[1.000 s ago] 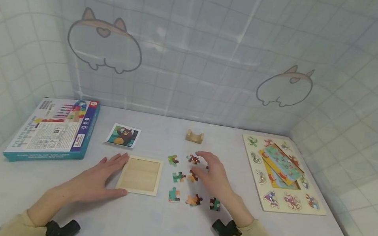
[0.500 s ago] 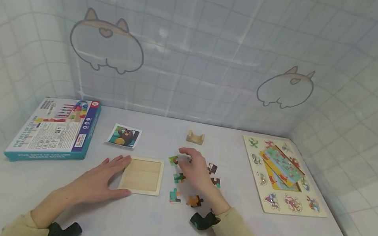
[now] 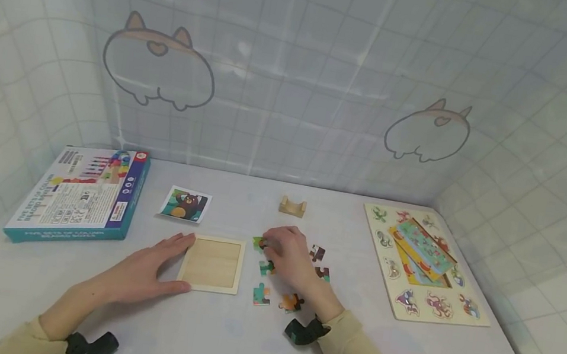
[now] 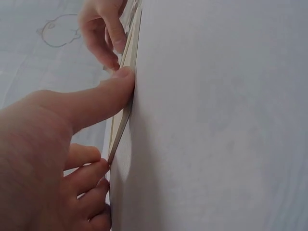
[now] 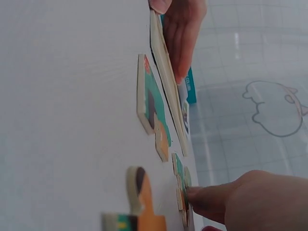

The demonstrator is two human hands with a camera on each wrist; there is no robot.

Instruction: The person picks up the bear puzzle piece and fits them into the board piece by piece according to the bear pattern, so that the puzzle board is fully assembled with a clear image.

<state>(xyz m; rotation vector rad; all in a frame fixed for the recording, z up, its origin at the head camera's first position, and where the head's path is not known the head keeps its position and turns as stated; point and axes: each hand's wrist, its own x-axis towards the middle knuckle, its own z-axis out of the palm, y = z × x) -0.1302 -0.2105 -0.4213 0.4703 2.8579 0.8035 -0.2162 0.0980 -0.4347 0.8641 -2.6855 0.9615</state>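
Note:
In the head view my left hand [image 3: 142,272] rests against the left side of a shallow wooden tray [image 3: 213,264], thumb by the near corner and fingers along the far one. From the left wrist, the thumb [image 4: 108,98] shows on the tray's rim. My right hand [image 3: 288,258] is bent down over loose jigsaw pieces, its fingertips pinching at a puzzle piece [image 3: 257,244] with green on it. In the right wrist view the right thumb [image 5: 207,195] meets that cluster of pieces. The hand hides whatever lies beneath it.
More puzzle pieces [image 3: 261,294] lie around the right hand. A bear picture card [image 3: 185,205] sits beyond the tray, with a boxed game [image 3: 84,198] to its left. A small wooden stand [image 3: 293,206] is at the back; an animal puzzle board [image 3: 417,313] lies at right.
My right hand has moved left from the middle pieces to the upper-left green one, then lowered and closed its fingers. The left hand has stayed at the tray.

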